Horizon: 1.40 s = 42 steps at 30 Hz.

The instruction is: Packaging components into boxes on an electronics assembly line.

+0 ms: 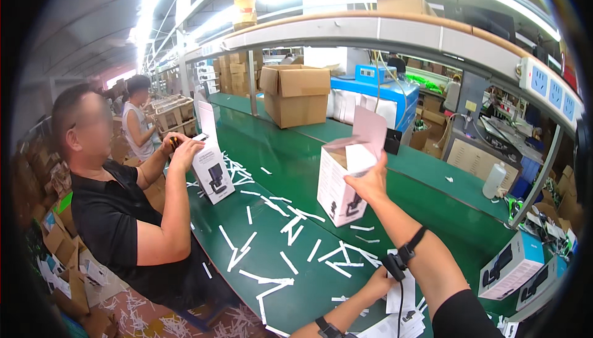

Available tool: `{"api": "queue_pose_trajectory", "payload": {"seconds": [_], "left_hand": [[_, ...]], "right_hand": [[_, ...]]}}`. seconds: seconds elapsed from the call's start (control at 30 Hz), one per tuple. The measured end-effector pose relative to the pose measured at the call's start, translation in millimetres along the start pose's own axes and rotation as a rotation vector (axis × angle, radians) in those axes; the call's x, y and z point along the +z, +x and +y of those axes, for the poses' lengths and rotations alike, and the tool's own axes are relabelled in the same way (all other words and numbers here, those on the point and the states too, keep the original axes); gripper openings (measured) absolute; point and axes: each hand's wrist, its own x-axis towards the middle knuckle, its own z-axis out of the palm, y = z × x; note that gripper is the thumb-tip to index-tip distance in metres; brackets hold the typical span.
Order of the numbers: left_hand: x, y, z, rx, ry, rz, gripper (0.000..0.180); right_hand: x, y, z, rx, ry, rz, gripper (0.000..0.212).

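My right hand [369,180] grips the upper right side of a white carton box [336,190] with a dark device printed on it. The box stands upright on the green table, its lid flap raised, with a plain white piece showing at the opening. Low in the view, my left hand [378,285] is closed at the edge of a white printed leaflet [400,300]. Its fingertips are partly hidden by the black strapped device [396,262] on my right forearm. Under that leaflet lies a pile of similar printed sheets [395,327].
White paper strips [290,230] litter the green table [278,153]. At the left, a person in black [133,214] handles another open white box [213,174]. Finished-looking boxes [513,267] stand at right. Behind are a brown carton [296,97], a bottle [494,180] and an overhead shelf [395,28].
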Motion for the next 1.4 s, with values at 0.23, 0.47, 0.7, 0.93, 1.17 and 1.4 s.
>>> {"api": "queue_pose_trajectory", "payload": {"seconds": [0.23,0.47,0.7,0.93,1.17,1.4], "left_hand": [[-6,-21,25,0.044,-0.205,-0.055,0.044],[0,-36,51,0.237,-0.145,-0.096,0.034],[73,-52,140,0.695,0.157,0.262,0.043],[170,25,232,1.276,0.713,0.359,0.022],[172,57,201,1.252,1.067,0.405,0.026],[153,65,197,1.309,1.014,0.453,0.081]], "right_hand": [[-141,-27,71,0.084,0.301,-0.135,0.135],[-319,-111,136,0.11,0.453,-0.098,0.144],[-365,-154,149,-0.002,0.687,-0.165,0.143],[-326,-160,134,-0.041,0.132,0.444,0.101],[-334,-166,121,0.133,0.346,0.621,0.062],[-341,-157,127,-0.193,0.156,0.718,0.048]]}}
